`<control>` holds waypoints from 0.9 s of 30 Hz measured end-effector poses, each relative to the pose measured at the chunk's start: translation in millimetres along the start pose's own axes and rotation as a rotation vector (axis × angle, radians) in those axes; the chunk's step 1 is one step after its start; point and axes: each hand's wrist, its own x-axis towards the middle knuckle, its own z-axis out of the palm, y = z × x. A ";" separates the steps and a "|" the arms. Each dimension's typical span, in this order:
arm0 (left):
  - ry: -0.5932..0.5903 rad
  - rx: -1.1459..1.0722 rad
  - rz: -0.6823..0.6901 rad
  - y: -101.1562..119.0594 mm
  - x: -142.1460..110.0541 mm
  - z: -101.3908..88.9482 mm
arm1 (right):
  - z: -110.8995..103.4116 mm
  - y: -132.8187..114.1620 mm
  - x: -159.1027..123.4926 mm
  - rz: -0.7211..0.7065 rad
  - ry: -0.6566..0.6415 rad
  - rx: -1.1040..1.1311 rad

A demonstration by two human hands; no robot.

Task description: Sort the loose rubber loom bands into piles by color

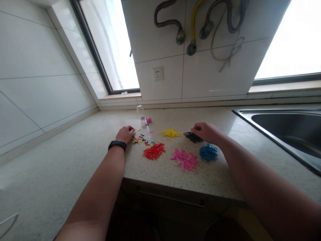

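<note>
Small rubber bands lie on the counter, sorted by colour: a yellow pile [171, 134], a red pile [154, 151], a pink pile [186, 159], a blue pile [208, 153] and a black pile [192, 136]. My left hand [125, 134], with a black wristband, rests beside a small mixed-colour heap [138, 139], its fingers curled together. Over the right side of the black pile is my right hand [204, 131], thumb and fingers pinched. What either hand holds, if anything, is too small or hidden to tell.
A clear plastic bottle [140, 113] stands behind the mixed heap, with a pink cap [148, 120] beside it. A steel sink [283, 134] is set into the counter [82, 160] at right. Hoses [192, 26] and a socket [158, 73] are on the tiled wall.
</note>
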 end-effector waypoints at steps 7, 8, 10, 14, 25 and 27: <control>0.051 -0.094 0.041 12.7 -5.8 -3.0 | 2.8 0.2 0.7 -0.035 0.018 -0.015; 0.059 -0.111 0.059 17.1 -7.5 -3.0 | 3.4 -0.4 0.8 -0.042 0.022 -0.011; 0.070 -0.148 0.105 28.9 -11.7 -2.1 | 4.1 -3.0 0.3 -0.048 0.031 0.000; 0.062 -0.227 0.222 66.6 -24.0 1.0 | 1.9 -13.1 -3.5 -0.086 0.042 0.046; -0.105 -0.567 0.667 200.4 -50.7 -21.2 | 2.2 -38.6 -9.3 -0.233 0.184 0.609; -0.097 -0.632 0.660 208.2 -54.8 -11.3 | 3.0 -40.4 -10.2 -0.225 0.187 0.650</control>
